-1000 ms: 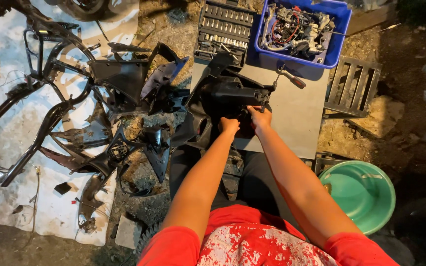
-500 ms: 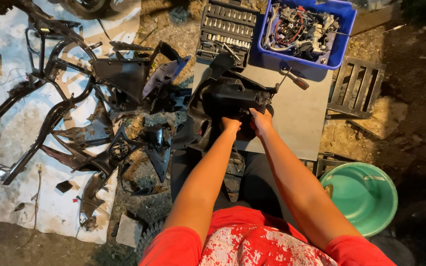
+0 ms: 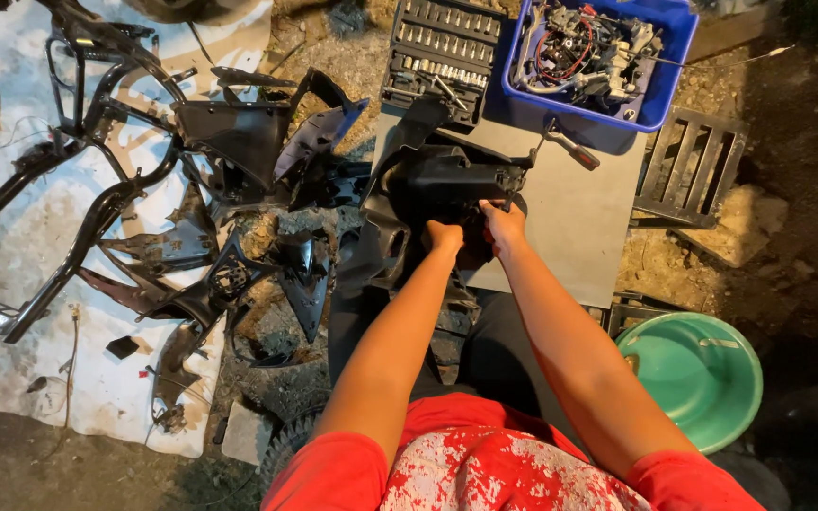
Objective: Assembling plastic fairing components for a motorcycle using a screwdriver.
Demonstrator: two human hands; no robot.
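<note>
We've got both hands on a black plastic panel [image 3: 447, 180] that sits on a grey board [image 3: 579, 218] right in front of us, just below the socket set [image 3: 442, 47] and the blue bin [image 3: 608, 114]. Our left hand [image 3: 445, 237] is curled into a closed fist against the panel's near edge, and it looks like it's gripping the plastic, though the fingers are tucked under so we can't see exactly what they pinch. Our right hand [image 3: 506, 222] is just beside it, fingers bent and closed on the panel's lower right edge, thumb side up. The two hands are nearly touching each other. A ratchet [image 3: 565, 147] with a dark handle lies on the board just right of the panel, near the bin, which is stuffed with wiring and metal bits. Off to the left, a bare black frame [image 3: 78, 189] and a bunch of loose black fairings [image 3: 239, 142] are spread over a white sheet [image 3: 11, 369] and the dirt. A green basin [image 3: 698, 374] sits on the ground by our right elbow, well apart from the panel.
</note>
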